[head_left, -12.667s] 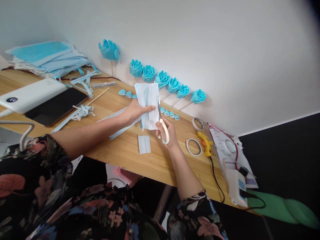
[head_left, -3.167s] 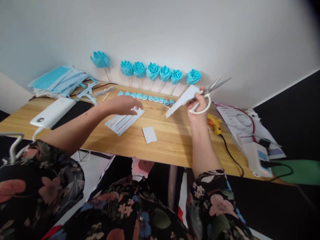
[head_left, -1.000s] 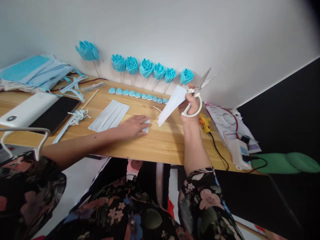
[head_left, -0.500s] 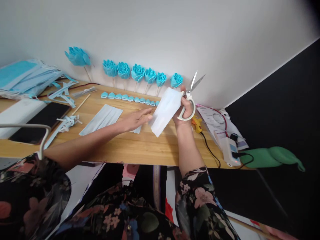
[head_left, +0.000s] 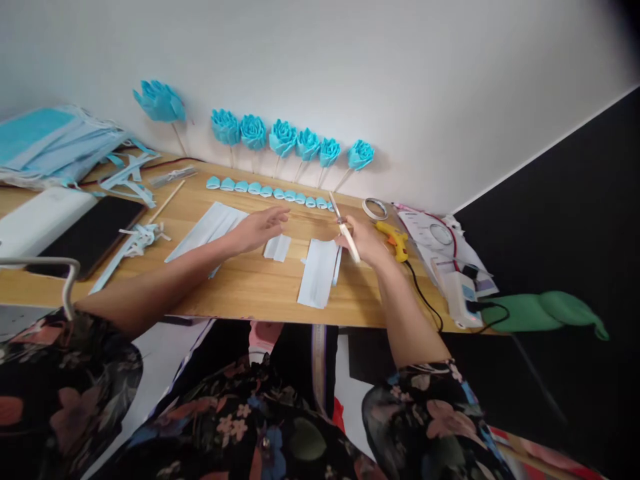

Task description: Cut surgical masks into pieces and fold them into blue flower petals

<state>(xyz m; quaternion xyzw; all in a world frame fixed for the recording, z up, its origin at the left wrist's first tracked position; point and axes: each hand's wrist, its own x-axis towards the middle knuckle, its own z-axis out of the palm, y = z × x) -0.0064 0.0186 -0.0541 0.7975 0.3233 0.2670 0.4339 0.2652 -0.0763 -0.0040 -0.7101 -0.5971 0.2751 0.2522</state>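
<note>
My left hand hovers over the table with fingers loosely stretched and nothing in them. Under its wrist lies a pleated pale-blue mask sheet, partly covered by the forearm. A small cut mask piece sits just below the fingers. White-handled scissors are in my right hand, their blades pointing away and to the left. Below that hand a pale mask panel rests on the table, with a narrow strip along its right edge. Whether the fingers touch the panel I cannot tell.
Several blue flowers on sticks lean on the wall, behind a row of small blue folded pieces. To the right are a tape roll, a yellow glue gun and a power strip. Masks and a phone lie left.
The mask panel has gone from my right hand down onto the table. My right hand has lowered, and the scissors have swung from pointing up-right to up-left. My left hand has lifted slightly away.
</note>
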